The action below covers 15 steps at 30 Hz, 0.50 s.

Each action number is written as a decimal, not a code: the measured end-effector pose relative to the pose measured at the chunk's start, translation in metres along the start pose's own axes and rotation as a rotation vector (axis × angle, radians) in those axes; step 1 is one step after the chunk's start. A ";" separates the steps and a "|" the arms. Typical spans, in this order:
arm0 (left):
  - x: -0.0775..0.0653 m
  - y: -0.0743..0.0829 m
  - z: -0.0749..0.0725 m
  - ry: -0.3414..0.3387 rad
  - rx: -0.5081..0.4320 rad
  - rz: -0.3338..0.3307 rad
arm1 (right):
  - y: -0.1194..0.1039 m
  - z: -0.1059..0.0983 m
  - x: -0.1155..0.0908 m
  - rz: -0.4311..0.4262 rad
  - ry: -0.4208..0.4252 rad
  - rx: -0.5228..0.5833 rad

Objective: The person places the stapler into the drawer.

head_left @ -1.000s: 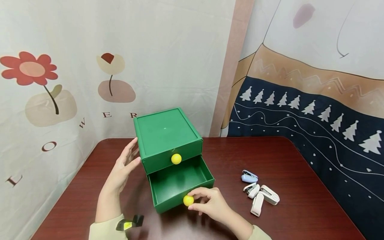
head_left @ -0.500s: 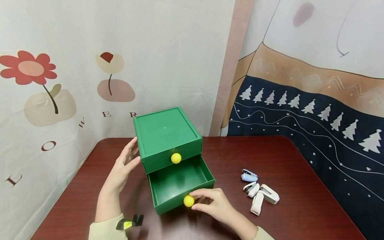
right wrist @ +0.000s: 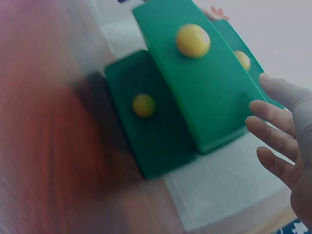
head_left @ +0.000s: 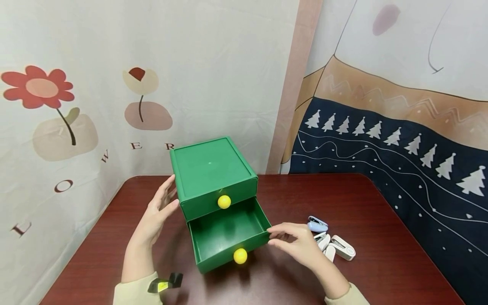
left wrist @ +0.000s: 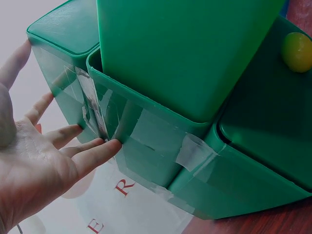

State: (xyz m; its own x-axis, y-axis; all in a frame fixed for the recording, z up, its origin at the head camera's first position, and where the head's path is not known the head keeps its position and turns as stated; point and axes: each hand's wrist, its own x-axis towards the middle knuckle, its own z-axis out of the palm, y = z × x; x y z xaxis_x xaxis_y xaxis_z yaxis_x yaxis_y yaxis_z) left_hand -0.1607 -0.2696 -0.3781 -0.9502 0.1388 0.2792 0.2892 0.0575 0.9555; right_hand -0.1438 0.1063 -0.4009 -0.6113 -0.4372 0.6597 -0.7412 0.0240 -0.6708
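A green drawer cabinet (head_left: pixel 209 169) with round yellow knobs stands on the table, its middle drawer (head_left: pixel 217 260) pulled out and its inside bare. My left hand (head_left: pixel 152 214) rests spread fingertips on the cabinet's left side, where the left wrist view shows clear tape (left wrist: pixel 195 151) across the tiers. The yellow drawer knob (head_left: pixel 240 256) has no hand on it. At the drawer's front right corner is my right hand (head_left: pixel 295 241), empty, with fingers loosely bent. In the right wrist view its fingertips lie beside the drawer front (right wrist: pixel 219 92). The bottom drawer (right wrist: pixel 146 131) is closed.
On the right of the brown table (head_left: pixel 381 271) lie several small staplers: a light blue stapler (head_left: pixel 317 224) and white ones, such as the white stapler (head_left: pixel 344 248). My right hand partly covers some. A printed curtain (head_left: pixel 213 84) hangs behind the table.
My right hand has let go of the yellow knob and moved right and away to the drawer's front right corner. The left hand, the cabinet and the pulled-out drawer stay about where they were.
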 end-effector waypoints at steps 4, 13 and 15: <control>0.000 -0.002 -0.001 0.001 0.005 0.002 | 0.001 -0.015 0.000 0.029 0.029 -0.060; 0.000 -0.004 -0.001 -0.001 0.010 -0.001 | 0.046 -0.052 -0.015 0.122 0.128 -0.270; 0.000 -0.004 -0.001 -0.001 0.013 -0.003 | 0.055 -0.061 -0.021 0.191 0.138 -0.298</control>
State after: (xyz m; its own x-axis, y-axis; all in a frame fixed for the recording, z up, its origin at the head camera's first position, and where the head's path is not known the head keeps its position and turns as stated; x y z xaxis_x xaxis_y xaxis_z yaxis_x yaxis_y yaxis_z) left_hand -0.1620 -0.2710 -0.3814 -0.9510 0.1392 0.2761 0.2877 0.0705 0.9551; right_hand -0.1885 0.1710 -0.4309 -0.7631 -0.2750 0.5849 -0.6458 0.3626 -0.6719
